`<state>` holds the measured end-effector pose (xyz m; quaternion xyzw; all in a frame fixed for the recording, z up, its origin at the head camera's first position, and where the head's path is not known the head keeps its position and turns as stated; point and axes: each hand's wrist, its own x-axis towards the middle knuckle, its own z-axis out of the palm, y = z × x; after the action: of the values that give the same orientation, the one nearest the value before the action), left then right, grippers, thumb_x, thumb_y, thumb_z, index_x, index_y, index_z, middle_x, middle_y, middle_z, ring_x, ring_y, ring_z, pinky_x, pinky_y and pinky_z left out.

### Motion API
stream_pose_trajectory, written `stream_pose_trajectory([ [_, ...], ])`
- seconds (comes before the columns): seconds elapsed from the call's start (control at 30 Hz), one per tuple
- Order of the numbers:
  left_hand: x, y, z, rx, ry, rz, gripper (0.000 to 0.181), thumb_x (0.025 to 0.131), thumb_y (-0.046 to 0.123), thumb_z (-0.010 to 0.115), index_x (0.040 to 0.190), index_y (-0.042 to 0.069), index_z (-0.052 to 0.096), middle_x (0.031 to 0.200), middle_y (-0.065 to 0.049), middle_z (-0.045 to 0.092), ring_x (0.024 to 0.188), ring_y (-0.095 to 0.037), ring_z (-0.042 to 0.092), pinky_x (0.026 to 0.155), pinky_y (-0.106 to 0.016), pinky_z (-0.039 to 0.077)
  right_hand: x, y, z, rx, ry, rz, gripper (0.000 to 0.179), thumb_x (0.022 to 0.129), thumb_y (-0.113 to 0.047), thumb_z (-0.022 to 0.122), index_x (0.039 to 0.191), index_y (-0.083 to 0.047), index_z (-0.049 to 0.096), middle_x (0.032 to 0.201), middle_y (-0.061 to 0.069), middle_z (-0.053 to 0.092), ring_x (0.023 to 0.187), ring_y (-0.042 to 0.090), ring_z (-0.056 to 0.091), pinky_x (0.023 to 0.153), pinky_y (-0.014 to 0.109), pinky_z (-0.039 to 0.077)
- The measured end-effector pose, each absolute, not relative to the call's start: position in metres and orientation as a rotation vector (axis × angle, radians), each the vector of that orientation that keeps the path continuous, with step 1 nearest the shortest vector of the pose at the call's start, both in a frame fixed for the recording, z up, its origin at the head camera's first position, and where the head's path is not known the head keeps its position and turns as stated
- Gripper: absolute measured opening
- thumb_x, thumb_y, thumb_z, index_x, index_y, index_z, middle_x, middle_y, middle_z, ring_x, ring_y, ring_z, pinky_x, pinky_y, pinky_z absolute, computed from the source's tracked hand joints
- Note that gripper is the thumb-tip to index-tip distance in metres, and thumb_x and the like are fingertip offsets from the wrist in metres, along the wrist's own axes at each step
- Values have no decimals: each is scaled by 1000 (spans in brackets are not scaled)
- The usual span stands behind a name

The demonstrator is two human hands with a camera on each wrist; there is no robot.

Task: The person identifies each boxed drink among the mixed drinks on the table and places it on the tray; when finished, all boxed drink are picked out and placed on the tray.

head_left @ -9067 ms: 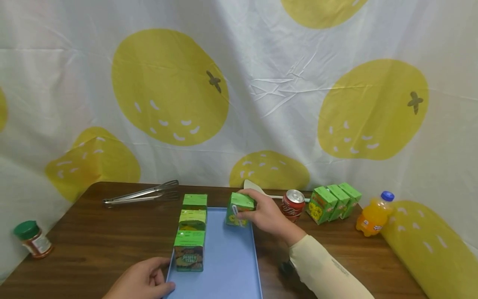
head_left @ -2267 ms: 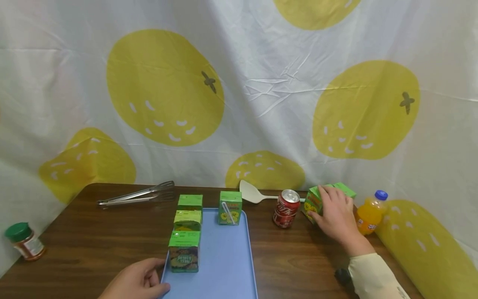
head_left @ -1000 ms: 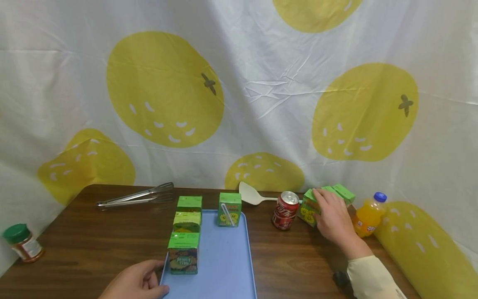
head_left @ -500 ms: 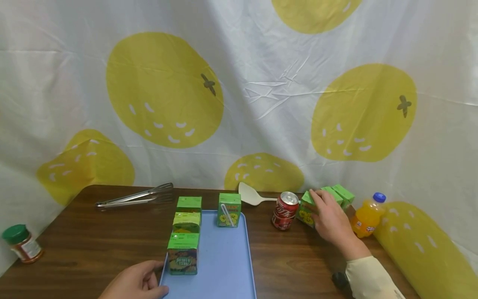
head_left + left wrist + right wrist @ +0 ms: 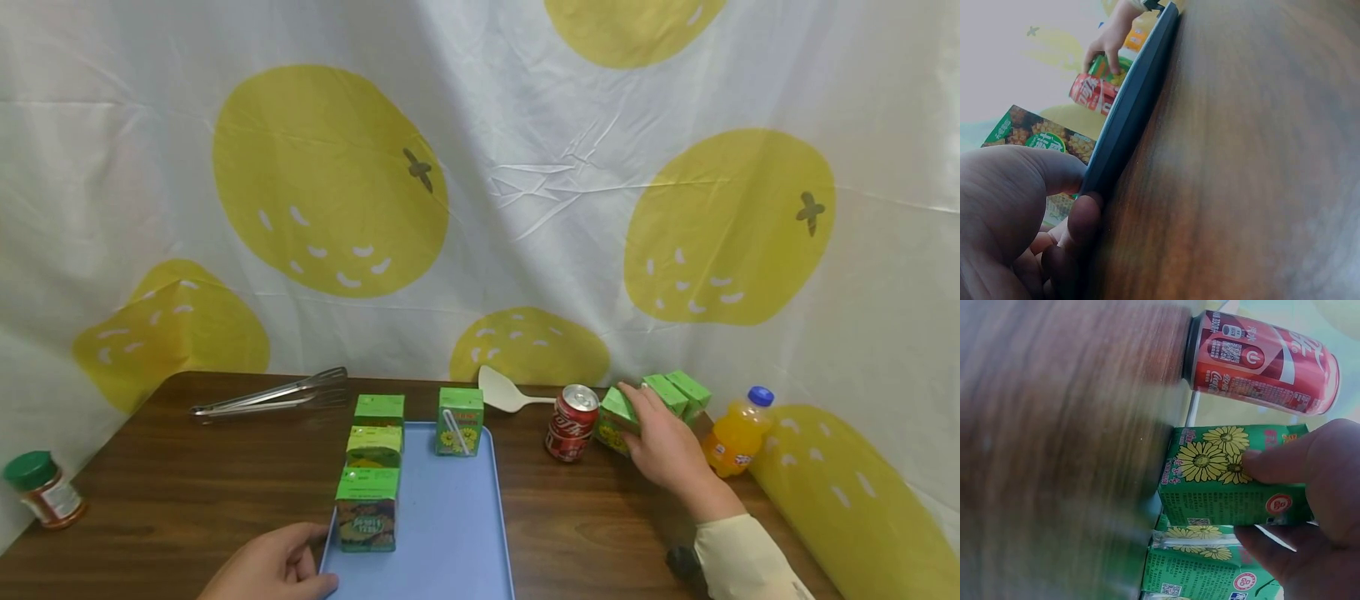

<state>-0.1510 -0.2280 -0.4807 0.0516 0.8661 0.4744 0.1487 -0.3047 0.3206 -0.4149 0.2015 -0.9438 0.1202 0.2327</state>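
My right hand (image 5: 663, 446) grips a green drink carton (image 5: 615, 421) printed with yellow flowers, thumb on its front face and fingers behind. In the right wrist view the base of this carton (image 5: 1229, 506) is right at the tabletop, between a red cola can (image 5: 1260, 362) and another green carton (image 5: 1200, 572) with a straw. My left hand (image 5: 270, 562) pinches the near left rim of a blue tray (image 5: 442, 525). Three cartons (image 5: 367, 508) stand in a row along the tray's left side. A flowered carton with a straw (image 5: 461, 423) stands at its far right corner.
Behind the can (image 5: 572, 423) lies a white spatula (image 5: 504, 392). Metal tongs (image 5: 270, 396) rest at the back left, and a green-lidded spice jar (image 5: 48, 492) stands at the left edge. An orange drink bottle (image 5: 740, 433) stands right of two more cartons (image 5: 688, 393).
A carton was placed at the tray's far right corner, and my right hand went to the right-hand group. Over the last second it shifted one carton slightly left, toward the can. My left hand stayed.
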Motion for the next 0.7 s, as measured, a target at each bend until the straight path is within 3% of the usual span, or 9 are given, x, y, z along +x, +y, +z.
stream_pose_trajectory([
  [0.3, -150, -227, -477, 158, 2505, 1347, 73, 96, 30, 89, 145, -15, 59, 81, -2, 65, 66, -18, 58, 58, -28, 45, -309, 322, -416, 474, -2664, 514, 66, 93, -4, 88, 152, -3, 59, 142, 26, 67, 125, 49, 67, 105, 71, 51],
  [0.7, -148, -225, -471, 190, 2505, 1355, 70, 97, 27, 87, 144, -17, 58, 81, -1, 64, 66, -18, 57, 59, -29, 45, -310, 325, -417, 322, -2709, 667, 59, 96, -19, 90, 149, -11, 64, 136, 29, 72, 116, 50, 70, 95, 71, 53],
])
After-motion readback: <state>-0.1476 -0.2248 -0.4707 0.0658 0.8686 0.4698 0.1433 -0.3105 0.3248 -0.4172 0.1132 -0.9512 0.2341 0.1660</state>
